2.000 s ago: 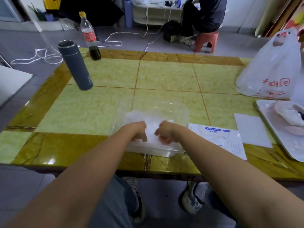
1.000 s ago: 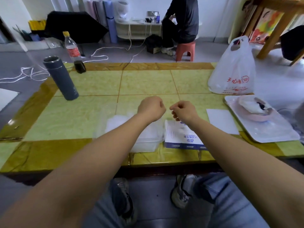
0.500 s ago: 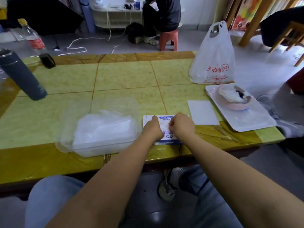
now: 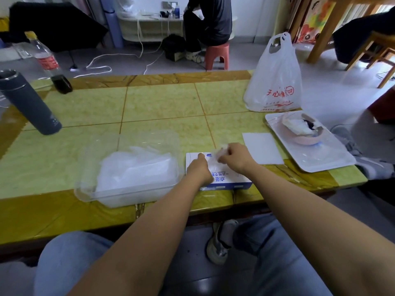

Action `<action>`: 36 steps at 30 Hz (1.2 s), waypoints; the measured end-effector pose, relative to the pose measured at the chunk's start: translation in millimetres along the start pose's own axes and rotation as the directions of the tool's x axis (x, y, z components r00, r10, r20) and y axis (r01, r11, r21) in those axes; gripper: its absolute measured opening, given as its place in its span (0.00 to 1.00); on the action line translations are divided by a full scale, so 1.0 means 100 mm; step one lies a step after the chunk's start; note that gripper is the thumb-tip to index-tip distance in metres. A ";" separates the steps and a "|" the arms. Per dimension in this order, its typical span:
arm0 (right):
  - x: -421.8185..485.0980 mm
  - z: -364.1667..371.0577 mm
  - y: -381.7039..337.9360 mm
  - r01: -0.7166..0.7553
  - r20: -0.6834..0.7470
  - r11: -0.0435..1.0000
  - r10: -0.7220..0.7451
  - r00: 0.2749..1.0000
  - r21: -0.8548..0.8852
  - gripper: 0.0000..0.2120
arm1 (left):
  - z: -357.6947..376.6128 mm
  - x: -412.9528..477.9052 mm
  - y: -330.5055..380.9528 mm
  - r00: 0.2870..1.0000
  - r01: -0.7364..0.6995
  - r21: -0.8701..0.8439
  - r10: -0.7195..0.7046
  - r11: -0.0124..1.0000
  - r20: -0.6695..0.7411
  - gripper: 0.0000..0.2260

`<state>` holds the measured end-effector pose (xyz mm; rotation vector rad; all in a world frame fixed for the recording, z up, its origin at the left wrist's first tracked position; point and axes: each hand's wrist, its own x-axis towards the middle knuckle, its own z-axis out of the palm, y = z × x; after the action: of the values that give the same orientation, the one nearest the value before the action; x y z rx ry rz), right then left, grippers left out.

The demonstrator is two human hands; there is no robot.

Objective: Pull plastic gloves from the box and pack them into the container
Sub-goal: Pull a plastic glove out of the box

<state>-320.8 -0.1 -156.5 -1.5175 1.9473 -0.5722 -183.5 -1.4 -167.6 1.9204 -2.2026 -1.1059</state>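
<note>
The left hand (image 4: 199,169) rests on top of the glove box (image 4: 226,180), pressing it against the table (image 4: 162,103), while the right hand (image 4: 234,157) pinches a thin plastic glove (image 4: 220,151) just above the box. A clear container (image 4: 128,167) holding a pile of packed gloves (image 4: 136,167) sits just beside the box on its left. Further back stand a grey flask (image 4: 27,103), a bottle (image 4: 49,63) and a white plastic bag (image 4: 275,77), with a white tray (image 4: 310,144) at the right edge
</note>
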 end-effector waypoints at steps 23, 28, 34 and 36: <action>-0.26 -0.47 -0.54 0.008 -0.086 0.596 0.103 0.991 0.803 0.09 | -0.74 -0.25 0.33 0.965 -0.188 -0.732 -0.017 0.655 -0.263 0.46; -0.26 -0.35 -0.89 0.015 -0.042 0.473 0.046 0.998 0.881 0.11 | -1.19 -0.44 -0.11 1.000 0.005 -0.925 0.006 0.381 0.007 0.19; -0.26 0.20 -1.36 -0.027 0.042 0.443 -0.023 0.999 0.896 0.10 | -1.31 -0.66 -0.65 0.995 0.085 -0.961 0.024 0.263 0.095 0.27; -0.29 0.38 -1.48 -0.016 0.041 0.435 -0.046 0.998 0.900 0.12 | -1.30 -0.70 -0.75 0.987 0.119 -0.978 0.082 0.174 0.134 0.23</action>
<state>-184.5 -8.7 -81.3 -0.7902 1.1524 -1.3059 -43.7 -3.2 -78.1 1.1534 -0.7884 -2.0044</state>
